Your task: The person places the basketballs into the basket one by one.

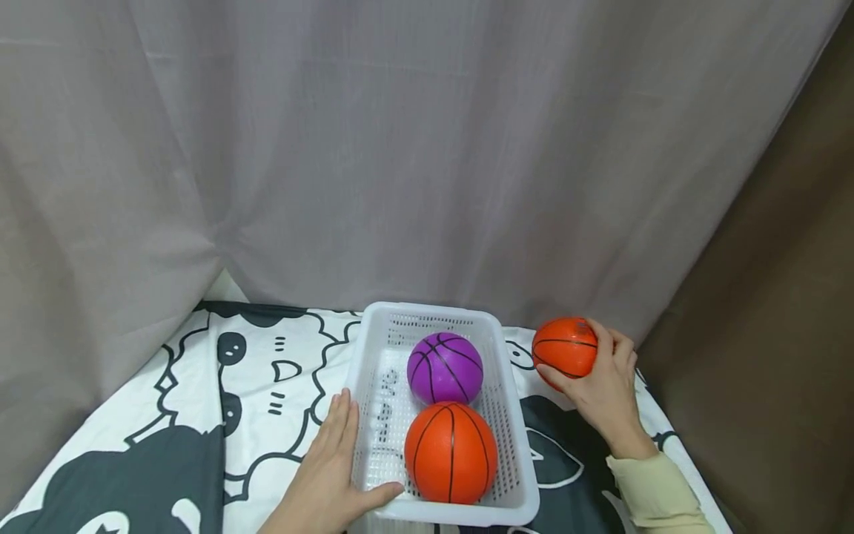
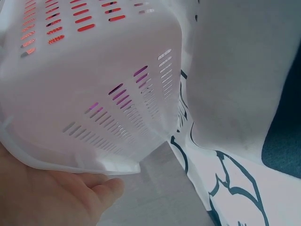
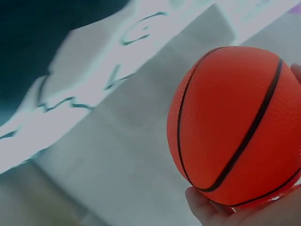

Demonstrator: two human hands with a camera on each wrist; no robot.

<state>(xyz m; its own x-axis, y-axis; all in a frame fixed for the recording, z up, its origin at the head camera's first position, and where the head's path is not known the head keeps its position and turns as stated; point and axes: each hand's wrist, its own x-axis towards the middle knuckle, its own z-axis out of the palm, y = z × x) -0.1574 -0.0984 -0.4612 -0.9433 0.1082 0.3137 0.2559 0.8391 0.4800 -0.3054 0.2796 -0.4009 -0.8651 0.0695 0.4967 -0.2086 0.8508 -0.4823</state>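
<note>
A white perforated plastic basket stands on the patterned cloth, holding a purple mini basketball at its middle and an orange mini basketball at the near end. Against the basket's left rim lies my left hand, its fingers straight along the side and its thumb at the near corner. In the left wrist view, that hand is right at the rim. My right hand grips a second orange basketball to the right of the basket. Thumb and fingers spread around this ball in the right wrist view.
A white and dark grey cartoon cloth covers the surface under the basket. Grey curtain fabric hangs close behind it, and a brown fabric panel borders the right side.
</note>
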